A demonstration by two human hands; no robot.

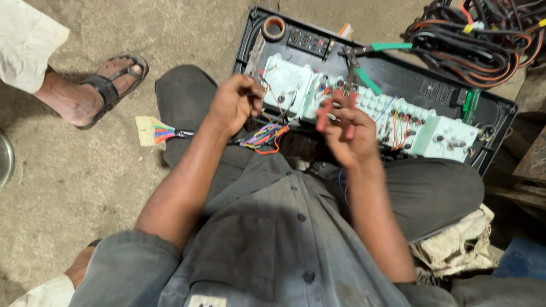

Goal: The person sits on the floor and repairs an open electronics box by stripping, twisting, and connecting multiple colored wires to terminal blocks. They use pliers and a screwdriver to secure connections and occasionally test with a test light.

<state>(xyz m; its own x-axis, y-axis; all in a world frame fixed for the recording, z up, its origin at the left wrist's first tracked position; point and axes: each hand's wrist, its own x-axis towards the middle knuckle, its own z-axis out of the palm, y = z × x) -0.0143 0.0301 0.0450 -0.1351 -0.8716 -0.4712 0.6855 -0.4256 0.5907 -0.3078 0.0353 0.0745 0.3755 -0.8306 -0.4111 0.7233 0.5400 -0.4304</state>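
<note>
Head camera is looking down at a seated person's two bare hands working over a pale green instrument cluster back (pixel 364 116) that is lying in a black plastic panel (pixel 398 77) on the concrete floor (pixel 74 182). Left hand (pixel 236 102) is curling nearly shut, its fingertips pinching thin wires (pixel 277 102) at the near-left corner of the cluster; whether it is gripping anything more than the wires is hard to tell. Right hand (pixel 350 133) is closing around the red handles of a pair of pliers (pixel 335 111), whose nose is pointing away from the body and touching the cluster just beyond the fingers. Between the two hands and a little nearer the body, a multicoloured wire bundle (pixel 264 136) is hanging, and it is running out past the left hand to a cream plastic connector (pixel 149 131) lying on the floor. Beyond the right hand, green-handled pliers (pixel 372 65) are resting on the black panel, and a roll of tape (pixel 274 27) is sitting beyond the left hand at the panel's far corner. Far off past the right hand, a tangled black and orange wiring harness (pixel 483 40) is lying. Well to the left of the left hand, another person's sandalled foot (pixel 102 88) is standing on the floor.
</note>
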